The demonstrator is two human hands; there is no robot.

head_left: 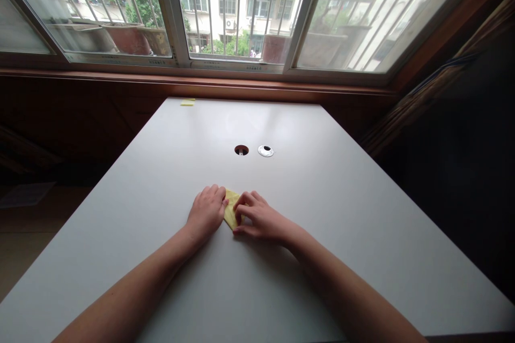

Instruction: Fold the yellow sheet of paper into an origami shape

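Note:
A small piece of folded yellow paper (230, 215) lies on the white tabletop (169, 171), between my two hands. Along its left edge, my left hand (207, 206) grips it with the fingers bent and held together. My right hand (257, 217) is curled at the paper's right side, thumb at the near corner and fingertips on its surface. Crease lines run across the part that shows. Both hands cover the paper's outer edges.
Beyond the hands, the table has a round hole (241, 150) with a metal ring cover (265, 150) beside it. A yellow strip (188, 102) lies at the far left edge. Behind the table run a wooden sill (241, 86) and barred windows. A dark curtain (450, 80) hangs at right.

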